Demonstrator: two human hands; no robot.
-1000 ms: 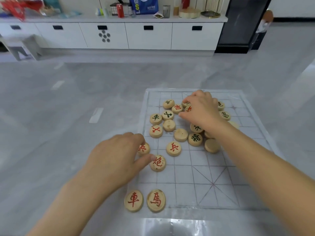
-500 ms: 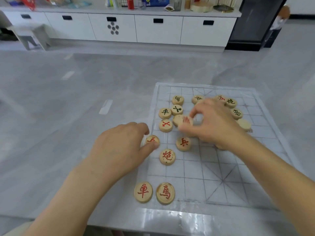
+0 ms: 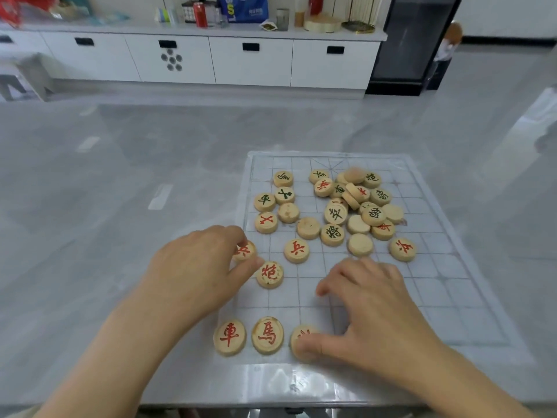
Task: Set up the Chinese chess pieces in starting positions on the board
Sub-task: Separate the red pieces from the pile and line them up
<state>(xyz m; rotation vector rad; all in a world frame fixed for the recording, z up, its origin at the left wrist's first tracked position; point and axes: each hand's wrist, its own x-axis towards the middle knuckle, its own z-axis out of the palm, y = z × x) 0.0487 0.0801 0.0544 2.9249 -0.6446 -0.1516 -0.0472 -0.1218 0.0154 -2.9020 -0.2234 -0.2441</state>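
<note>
**Left hand pinches a soldier, right thumb on a near-row piece**

Clear grid board (image 3: 437, 297) lies on the grey table (image 3: 90, 236), centre-right of frame. Left hand (image 3: 196, 273), lower centre-left, pinches a red soldier piece (image 3: 245, 251) at the board's left edge, with thumb and forefinger closed on its rim. Right hand (image 3: 376, 312), lower right, has its fingers apart and loosely bent over the grid, gripping nothing. Its thumb lies flat on a red-marked piece (image 3: 301, 337) whose character is mostly hidden.

That piece is third in the near row, just beside the red horse (image 3: 267, 335), which is just beside the red chariot (image 3: 229, 337). Red cannon (image 3: 269, 274) sits just right of the left thumb. Second red soldier (image 3: 297, 251) is mid-board, third red soldier (image 3: 402, 249) further right. Loose heap (image 3: 346, 203) of red, dark and face-down pieces covers the board's upper half, some stacked. White cabinets (image 3: 250, 61) run across the top of frame.
</note>
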